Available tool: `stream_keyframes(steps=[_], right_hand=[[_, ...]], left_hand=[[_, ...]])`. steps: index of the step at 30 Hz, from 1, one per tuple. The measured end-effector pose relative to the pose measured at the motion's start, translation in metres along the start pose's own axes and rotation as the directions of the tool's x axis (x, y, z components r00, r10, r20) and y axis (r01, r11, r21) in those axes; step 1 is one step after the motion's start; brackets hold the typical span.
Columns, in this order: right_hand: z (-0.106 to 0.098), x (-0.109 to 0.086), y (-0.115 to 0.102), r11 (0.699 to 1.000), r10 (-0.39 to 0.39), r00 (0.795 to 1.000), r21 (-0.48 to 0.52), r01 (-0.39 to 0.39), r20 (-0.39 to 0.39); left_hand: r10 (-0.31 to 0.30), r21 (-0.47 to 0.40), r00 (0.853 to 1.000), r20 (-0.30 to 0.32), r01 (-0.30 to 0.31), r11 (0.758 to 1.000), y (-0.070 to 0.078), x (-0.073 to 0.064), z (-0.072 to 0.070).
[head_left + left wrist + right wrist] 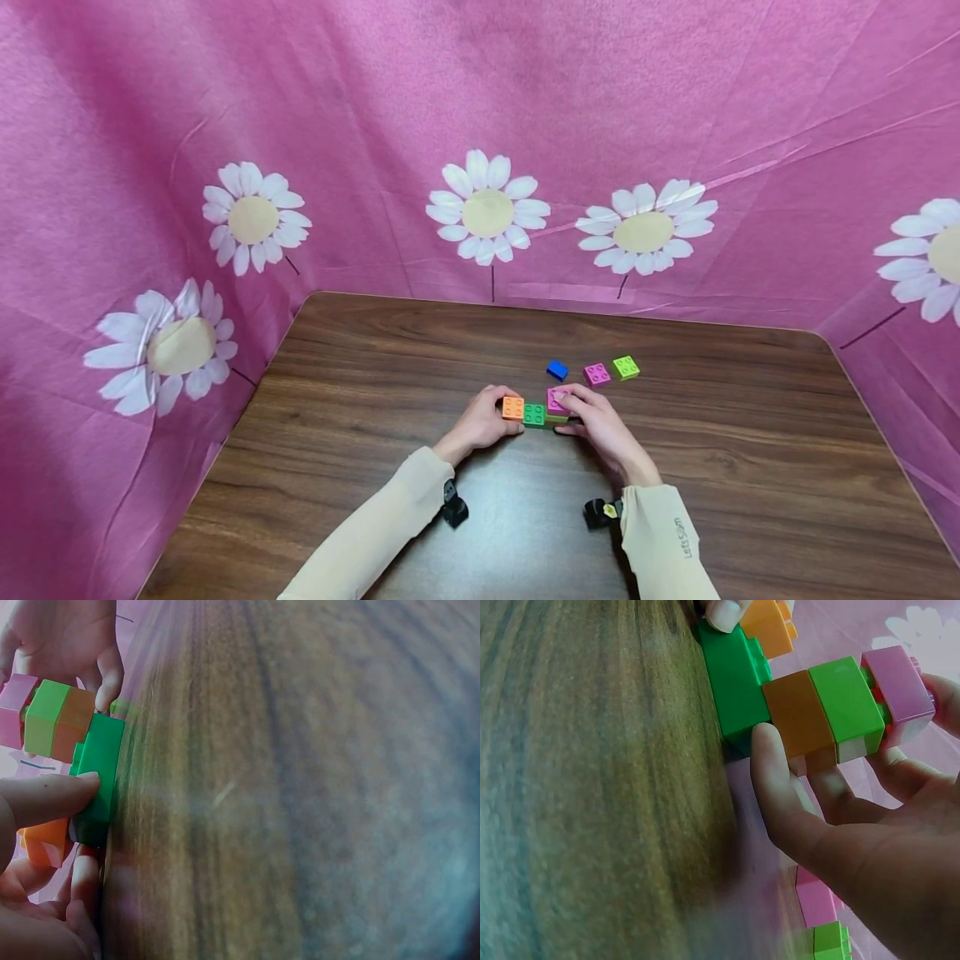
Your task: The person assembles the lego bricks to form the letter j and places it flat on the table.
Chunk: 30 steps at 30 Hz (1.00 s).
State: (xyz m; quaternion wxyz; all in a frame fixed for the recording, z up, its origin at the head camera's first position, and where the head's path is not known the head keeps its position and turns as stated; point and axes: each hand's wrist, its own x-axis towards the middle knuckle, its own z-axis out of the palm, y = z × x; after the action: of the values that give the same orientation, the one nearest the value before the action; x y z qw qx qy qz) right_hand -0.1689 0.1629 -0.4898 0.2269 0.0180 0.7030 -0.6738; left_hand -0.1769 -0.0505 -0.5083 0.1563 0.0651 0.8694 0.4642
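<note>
Pink cloth (375,92) rises behind and beside the workplace, printed with five white daisies (488,212) that show at least in part. Before it stands one dark wooden table (375,358), and over this reach two cream sleeves (375,521), the right one lettered. Two bare hands come from them, both busy around one small build near the middle of the table. The left hand (482,421) grips the build's left part, its thumb laid against the side of the long green block (97,780) and its fingers behind. The right hand (607,429) is curled round the three-block stack (557,404) at the other end, one fingertip on the top, the thumb low near the green block's end. Two black wrist devices (454,508) sit below the hands, one at each cuff. Five blocks make up the build: the green one lies along the bottom, one orange block (513,407) is on its left end, and on its right end stand a brownish-orange block (800,716), a light green block (847,705) and a pink block (901,686), with studs visible in the gap beneath the pink. Three loose blocks lie beyond the right hand: one magenta block (597,374), one lime block (626,367) and one smaller blue block (557,370).
</note>
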Motion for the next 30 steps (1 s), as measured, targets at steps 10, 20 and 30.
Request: stream_keyframes(steps=[10,20,30], right_hand=[[0.0038,-0.0003,-0.0018,1.0,0.009,0.999,0.01,-0.009,-0.045],[0.0034,0.0003,-0.002,1.0,0.004,0.999,0.009,-0.003,-0.046],[0.0033,-0.0003,-0.0035,1.0,-0.017,0.998,-0.017,0.016,-0.061]], left_hand=[[-0.016,-0.015,1.0,0.001,0.016,1.0,0.0011,-0.0007,-0.0005],[-0.004,-0.007,1.0,-0.002,0.004,1.0,0.0,-0.0007,0.0],[0.0,0.0,1.0,0.0,0.0,1.0,0.0001,-0.0013,0.0005]])
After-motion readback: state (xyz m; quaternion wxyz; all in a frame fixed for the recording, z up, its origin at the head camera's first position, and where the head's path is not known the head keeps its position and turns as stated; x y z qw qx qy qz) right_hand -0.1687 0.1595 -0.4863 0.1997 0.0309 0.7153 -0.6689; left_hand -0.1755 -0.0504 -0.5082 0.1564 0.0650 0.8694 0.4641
